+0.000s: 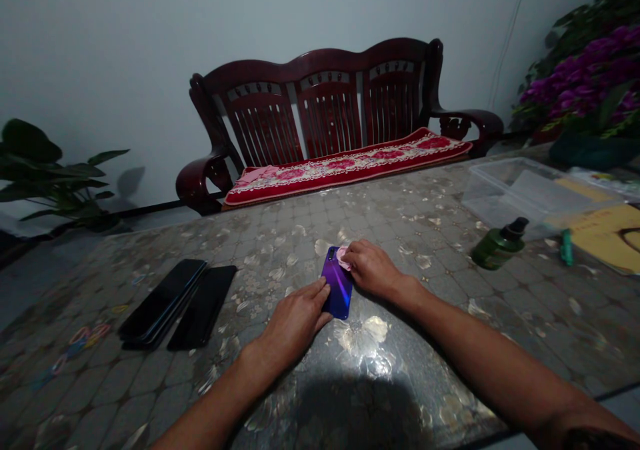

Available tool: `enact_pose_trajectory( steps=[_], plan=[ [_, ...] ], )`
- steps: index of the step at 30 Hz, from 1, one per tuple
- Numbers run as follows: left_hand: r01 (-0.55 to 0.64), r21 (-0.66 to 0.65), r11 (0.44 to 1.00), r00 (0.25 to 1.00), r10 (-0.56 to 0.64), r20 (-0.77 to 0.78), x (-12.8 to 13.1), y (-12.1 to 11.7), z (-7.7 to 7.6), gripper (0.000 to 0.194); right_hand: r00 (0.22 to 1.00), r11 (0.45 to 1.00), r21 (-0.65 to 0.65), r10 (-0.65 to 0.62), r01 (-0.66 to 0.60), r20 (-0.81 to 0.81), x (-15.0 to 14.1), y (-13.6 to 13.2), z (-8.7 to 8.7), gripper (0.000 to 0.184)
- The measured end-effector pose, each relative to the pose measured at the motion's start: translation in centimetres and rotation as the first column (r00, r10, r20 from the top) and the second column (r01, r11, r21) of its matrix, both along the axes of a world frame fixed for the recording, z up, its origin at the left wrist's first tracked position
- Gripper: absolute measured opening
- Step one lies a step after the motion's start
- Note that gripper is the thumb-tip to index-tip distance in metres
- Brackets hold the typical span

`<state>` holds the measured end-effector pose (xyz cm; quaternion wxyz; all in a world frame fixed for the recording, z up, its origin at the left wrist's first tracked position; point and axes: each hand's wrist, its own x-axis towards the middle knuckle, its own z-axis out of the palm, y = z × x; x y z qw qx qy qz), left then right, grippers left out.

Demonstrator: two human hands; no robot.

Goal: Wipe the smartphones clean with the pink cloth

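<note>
A smartphone with a glossy purple-blue back lies face down on the table in front of me. My left hand steadies it, fingers and thumb set against its left edge. Pinched in my right hand is a small pink cloth, pressed on the upper right part of the phone's back beside the camera. The right fingertips are partly hidden behind that hand and the cloth. To the left, more dark phones lie together: a small stack and a black phone leaning against it.
A green spray bottle stands at the right, near a clear plastic box, a green marker-like item and a yellow envelope. Colourful small loops lie far left. Beyond the patterned tabletop stands a wooden bench.
</note>
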<state>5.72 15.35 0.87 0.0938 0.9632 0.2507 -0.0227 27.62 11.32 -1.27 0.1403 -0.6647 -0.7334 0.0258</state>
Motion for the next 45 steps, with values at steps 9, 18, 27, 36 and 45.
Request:
enact_pose_trajectory(
  steps=[9, 18, 27, 36, 45],
  plan=[
    [-0.038, 0.073, 0.997, 0.998, 0.041, -0.040, 0.4, -0.4, -0.3, 0.046, 0.992, 0.997, 0.002, -0.077, 0.078, -0.095, 1.8, 1.7, -0.7, 0.026],
    [-0.072, 0.156, 0.985, 0.996, 0.078, -0.032, 0.9, -0.7, -0.7, 0.040, 0.992, 0.996, -0.056, -0.080, 0.075, -0.098, 0.1, 0.6, 0.8, 0.023],
    [-0.089, 0.136, 0.987, 0.994, 0.097, -0.050, 1.2, -0.6, -0.7, 0.042, 0.991, 0.996, -0.036, -0.087, 0.084, -0.106, 0.5, 0.9, 0.5, 0.024],
    [0.050, 0.072, 0.996, 0.996, -0.055, 0.070, -0.3, 1.4, -0.4, 0.035, 0.979, 0.998, -0.055, -0.002, -0.009, -0.203, 1.2, 1.3, 0.5, 0.020],
    [0.120, 0.030, 0.992, 0.972, -0.123, 0.200, -1.2, 2.5, -0.7, 0.035, 0.971, 0.998, 0.039, -0.033, 0.043, -0.236, 1.3, 4.8, -0.4, 0.025]
  ],
)
